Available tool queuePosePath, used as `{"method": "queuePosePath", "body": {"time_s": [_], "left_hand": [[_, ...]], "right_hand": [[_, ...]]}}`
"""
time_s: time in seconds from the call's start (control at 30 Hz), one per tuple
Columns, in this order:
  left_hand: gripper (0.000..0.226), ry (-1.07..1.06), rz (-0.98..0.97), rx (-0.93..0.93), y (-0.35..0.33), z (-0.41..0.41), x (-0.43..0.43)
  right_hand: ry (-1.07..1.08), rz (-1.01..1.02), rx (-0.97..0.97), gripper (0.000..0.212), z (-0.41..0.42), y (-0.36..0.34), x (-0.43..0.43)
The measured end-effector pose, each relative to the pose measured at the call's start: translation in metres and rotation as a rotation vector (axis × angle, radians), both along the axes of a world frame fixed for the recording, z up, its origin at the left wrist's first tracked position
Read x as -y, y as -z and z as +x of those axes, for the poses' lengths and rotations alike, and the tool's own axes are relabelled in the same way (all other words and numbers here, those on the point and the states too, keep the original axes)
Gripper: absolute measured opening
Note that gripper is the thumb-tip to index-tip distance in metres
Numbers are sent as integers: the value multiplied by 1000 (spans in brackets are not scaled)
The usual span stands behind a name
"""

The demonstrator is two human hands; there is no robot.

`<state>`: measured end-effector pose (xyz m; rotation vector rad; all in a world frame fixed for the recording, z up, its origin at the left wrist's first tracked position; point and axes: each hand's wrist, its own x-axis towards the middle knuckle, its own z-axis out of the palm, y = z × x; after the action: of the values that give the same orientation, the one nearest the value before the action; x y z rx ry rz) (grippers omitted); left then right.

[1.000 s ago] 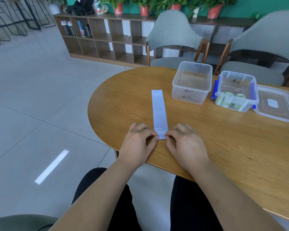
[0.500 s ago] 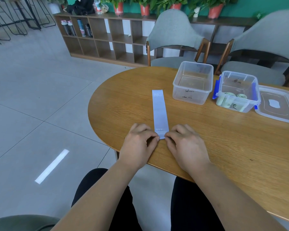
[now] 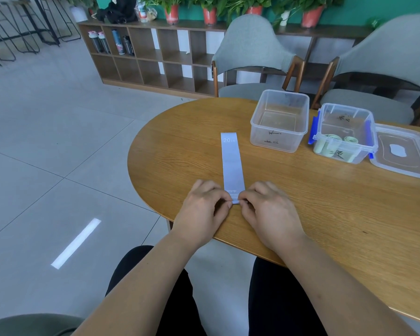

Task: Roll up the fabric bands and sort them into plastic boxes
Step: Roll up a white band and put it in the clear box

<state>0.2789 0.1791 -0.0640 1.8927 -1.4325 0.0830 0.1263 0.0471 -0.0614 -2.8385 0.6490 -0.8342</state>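
Fingertips of my left hand (image 3: 204, 207) and right hand (image 3: 270, 210) stay pinched on the near end of the pale blue band (image 3: 232, 163) — it lies flat just left of the empty box (image 3: 277, 141), unmoved since a second ago — so the roll has barely begun.

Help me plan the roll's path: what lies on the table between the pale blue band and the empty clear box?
Nothing: the head view shows only bare table between the band and the empty box, just right of its far end.
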Motion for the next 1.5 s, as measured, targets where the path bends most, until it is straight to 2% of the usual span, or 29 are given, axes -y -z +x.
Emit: {"method": "queuePosePath", "body": {"time_s": [0.2,0.43,0.57,0.93,1.03,1.5], "left_hand": [[3,40,-12,-1,-1,1,-2],[4,31,-13,2,-2,1,-2],[2,6,2,4,0,1,0],[13,-39,-13,35,4,1,0],[14,-47,-17,42,4,0,-1],[16,-72,19,26,3,-2,1]], "right_hand": [[-38,68,0,18,-2,1,3],[-28,167,27,7,-4,-4,1],[-9,129,6,1,-2,-4,1],[31,63,15,19,-3,0,0],[26,56,17,12,-3,0,0],[51,-10,39,10,0,2,0]]}}
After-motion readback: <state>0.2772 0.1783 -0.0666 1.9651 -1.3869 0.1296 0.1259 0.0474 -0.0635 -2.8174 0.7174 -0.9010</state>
